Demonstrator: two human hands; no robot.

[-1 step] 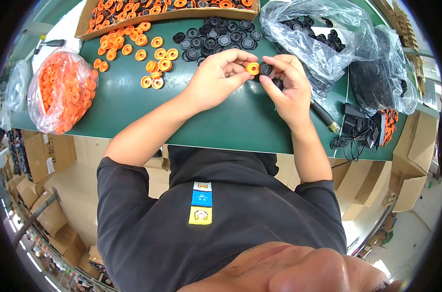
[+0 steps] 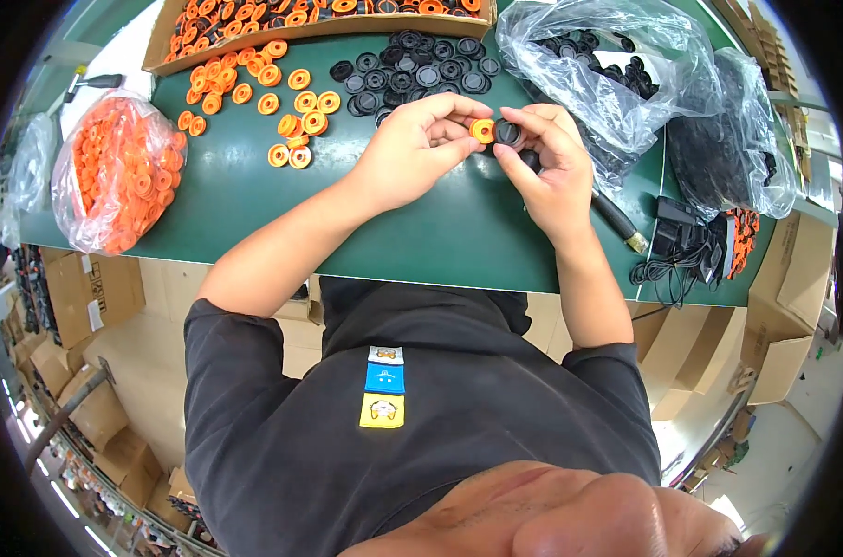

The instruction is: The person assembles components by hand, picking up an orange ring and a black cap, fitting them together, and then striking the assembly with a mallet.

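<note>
Over the green table, my left hand (image 2: 410, 148) pinches a small round orange plastic part (image 2: 482, 130) between thumb and fingertips. Close beside it, my right hand (image 2: 557, 162) is closed on a round black plastic disc (image 2: 507, 132). The two parts are held side by side; whether they touch I cannot tell. Loose orange parts (image 2: 298, 126) lie on the table to the left of my hands. A pile of black discs (image 2: 412, 70) lies just beyond them.
A cardboard box (image 2: 324, 28) of orange and black parts stands at the back. A clear bag of orange parts (image 2: 120, 176) sits left. Right are plastic bags with black parts (image 2: 616, 88), a black-handled tool (image 2: 616, 221) and a coiled cable (image 2: 667, 274) near the front edge.
</note>
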